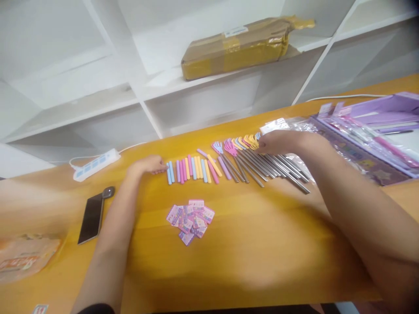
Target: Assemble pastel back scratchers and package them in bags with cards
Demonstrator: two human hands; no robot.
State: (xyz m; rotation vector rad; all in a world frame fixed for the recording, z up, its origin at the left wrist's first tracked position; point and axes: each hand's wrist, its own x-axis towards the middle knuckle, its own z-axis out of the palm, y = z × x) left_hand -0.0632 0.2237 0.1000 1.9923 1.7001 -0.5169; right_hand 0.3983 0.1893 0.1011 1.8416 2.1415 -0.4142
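Observation:
My left hand (153, 165) is closed at the left end of a row of coloured tubes (188, 168). Its fingertips meet the top of a blue tube (169, 173); whether they grip it I cannot tell. Pink, yellow, purple and blue tubes lie side by side. To their right, metal rods (268, 165) with colourful hand-shaped heads (231, 147), like back scratchers, lie fanned out. My right hand (271, 141) is over the upper ends of the rods at the right, fingers curled downward. What it holds, if anything, is hidden.
Small pink printed cards (191, 220) lie in a pile in front. A phone (91, 218), a dark mouse-like object (108, 192) and a power strip (97, 165) are at left. A purple box (386, 109) with packaged items stands right. A taped parcel (235, 50) sits on the shelf behind.

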